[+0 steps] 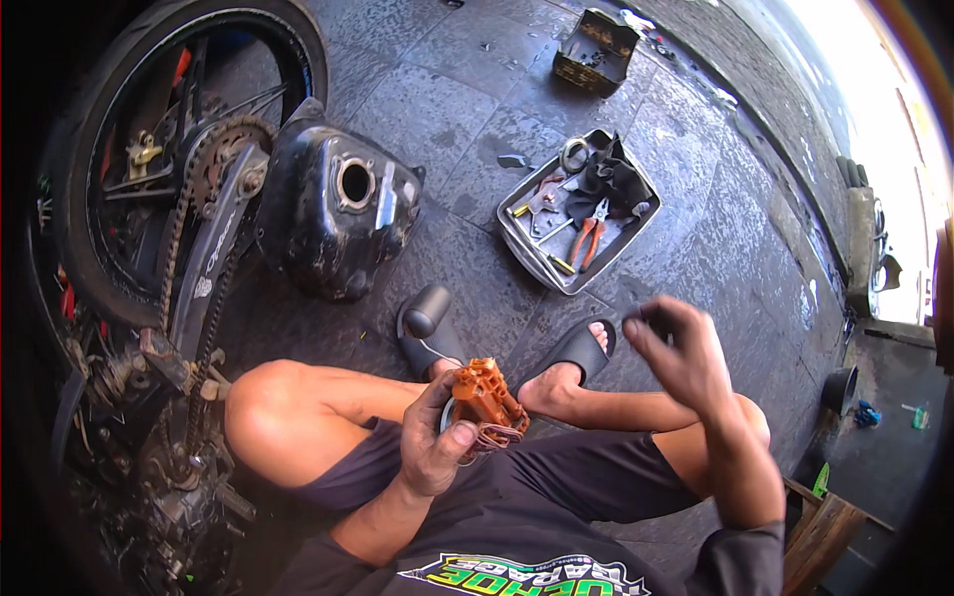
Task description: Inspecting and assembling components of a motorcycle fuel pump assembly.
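Note:
My left hand [437, 442] is closed around an orange-brown fuel pump unit [482, 397], held above my lap between my knees. A thin wire arm runs from the pump to a dark cylindrical float [427, 310], which hangs out over my left sandal. My right hand [681, 348] is raised over my right knee, away from the pump. Its fingers are loosely bent and somewhat apart, with nothing visible in them. Ahead on the left stands a black fuel tank [328, 228] with a round opening facing up.
A tray [512, 248] holds orange-handled pliers [590, 235], screwdrivers and dark cloth. Farther off sits a rusty open metal box [596, 52]. At the left are a motorcycle wheel [75, 199], a chain and engine parts. A black bowl [840, 390] and wooden piece [825, 536] lie to the right.

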The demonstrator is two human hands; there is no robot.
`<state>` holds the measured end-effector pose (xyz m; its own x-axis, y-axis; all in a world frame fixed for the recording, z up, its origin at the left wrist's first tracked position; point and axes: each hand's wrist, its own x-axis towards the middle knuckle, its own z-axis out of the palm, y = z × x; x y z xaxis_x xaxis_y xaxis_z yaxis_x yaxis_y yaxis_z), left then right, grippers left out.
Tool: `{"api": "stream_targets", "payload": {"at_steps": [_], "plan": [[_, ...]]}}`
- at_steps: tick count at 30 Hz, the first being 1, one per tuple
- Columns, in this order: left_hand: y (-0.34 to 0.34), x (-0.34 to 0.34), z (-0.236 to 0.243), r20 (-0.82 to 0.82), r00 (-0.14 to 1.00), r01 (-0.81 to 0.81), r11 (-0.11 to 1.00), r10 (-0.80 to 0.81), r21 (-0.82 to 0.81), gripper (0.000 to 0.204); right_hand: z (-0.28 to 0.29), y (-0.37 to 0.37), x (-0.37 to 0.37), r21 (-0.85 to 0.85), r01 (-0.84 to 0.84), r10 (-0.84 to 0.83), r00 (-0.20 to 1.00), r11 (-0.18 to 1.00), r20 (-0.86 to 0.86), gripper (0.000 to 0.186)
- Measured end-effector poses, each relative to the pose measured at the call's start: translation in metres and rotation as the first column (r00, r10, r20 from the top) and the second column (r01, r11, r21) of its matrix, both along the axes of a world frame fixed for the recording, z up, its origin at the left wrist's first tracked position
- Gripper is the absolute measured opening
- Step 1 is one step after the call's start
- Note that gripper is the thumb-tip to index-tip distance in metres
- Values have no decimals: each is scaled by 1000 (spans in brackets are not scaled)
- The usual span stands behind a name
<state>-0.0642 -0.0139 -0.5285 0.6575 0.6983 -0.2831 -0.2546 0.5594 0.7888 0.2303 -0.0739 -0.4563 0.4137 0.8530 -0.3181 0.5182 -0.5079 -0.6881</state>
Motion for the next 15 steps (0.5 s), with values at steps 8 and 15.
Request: {"api": "stream_targets", "payload": {"at_steps": [8, 15], "plan": [[4, 17, -2, 195, 970, -74, 938, 146, -338, 72, -170, 49, 79, -323, -149, 247, 924, 935, 291, 27], [19, 33, -10, -87, 987, -150, 972, 136, -184, 71, -284, 128, 78, -60, 173, -153, 955, 983, 253, 41]]}}
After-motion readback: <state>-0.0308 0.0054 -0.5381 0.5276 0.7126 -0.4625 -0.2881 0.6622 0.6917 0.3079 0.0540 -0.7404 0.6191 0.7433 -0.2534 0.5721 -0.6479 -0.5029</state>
